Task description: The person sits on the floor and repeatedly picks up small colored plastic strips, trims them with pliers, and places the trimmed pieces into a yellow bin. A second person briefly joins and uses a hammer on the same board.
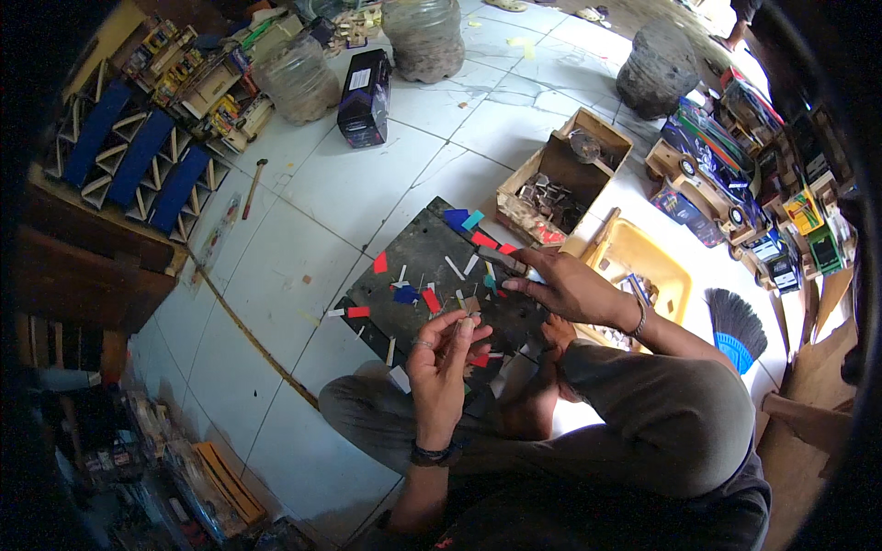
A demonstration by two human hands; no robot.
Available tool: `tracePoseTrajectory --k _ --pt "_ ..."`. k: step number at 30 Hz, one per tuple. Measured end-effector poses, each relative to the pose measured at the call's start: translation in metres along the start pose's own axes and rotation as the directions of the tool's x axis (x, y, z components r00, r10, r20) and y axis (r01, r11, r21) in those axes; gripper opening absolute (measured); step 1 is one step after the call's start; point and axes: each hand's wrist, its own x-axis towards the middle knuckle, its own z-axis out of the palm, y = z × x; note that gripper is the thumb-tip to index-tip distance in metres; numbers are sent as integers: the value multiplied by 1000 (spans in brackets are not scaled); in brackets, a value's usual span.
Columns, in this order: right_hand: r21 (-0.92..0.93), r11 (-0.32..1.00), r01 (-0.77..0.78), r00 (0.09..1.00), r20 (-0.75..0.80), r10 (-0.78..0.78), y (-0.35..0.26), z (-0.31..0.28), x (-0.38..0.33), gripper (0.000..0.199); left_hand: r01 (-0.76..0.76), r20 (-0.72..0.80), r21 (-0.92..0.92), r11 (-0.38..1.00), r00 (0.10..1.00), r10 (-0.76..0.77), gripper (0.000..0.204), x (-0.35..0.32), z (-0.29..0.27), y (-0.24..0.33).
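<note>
My left hand (446, 363) is raised over a dark board (390, 248) on the floor. Its thumb and fingers come together in a pinch, and what sits between them is too small to make out. A small brown piece (472, 305) shows right by those fingertips. My right hand (574, 292) is closed on a flat grey blade-like tool (501, 260) that points left across the board. Scattered on the board are red scraps (431, 300), blue scraps (404, 294) and thin white strips (455, 268).
Beyond the board stands a wooden box (528, 220) of small pieces, with a yellow basin (675, 266) to its right. A black brush (735, 321) lies farther right. A hammer (254, 188), a dark carton (364, 101) and wooden toy trucks (707, 197) are around me.
</note>
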Motion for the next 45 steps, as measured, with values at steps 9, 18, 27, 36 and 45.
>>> tracePoseTrajectory --k 9,18,27,36,45 --pt "-265 952 156 986 -21 -167 -15 -14 -12 50 -172 -7 -107 979 985 172 39 -15 27 34" --pt "-273 932 237 963 -60 -262 -17 -19 -19 50 -224 58 -72 972 972 228 41 -20 44 31" --pt "-259 944 204 966 -104 -237 -15 -15 -20 49 -257 79 -52 965 962 261 41 -18 44 30" --pt "-287 923 254 953 -86 -289 -8 -12 -20 47 -234 90 -50 971 967 238 39 -18 45 29" --pt "-292 932 216 968 -61 -243 -2 -7 -22 45 -223 83 -74 972 970 229 39 -16 45 25"
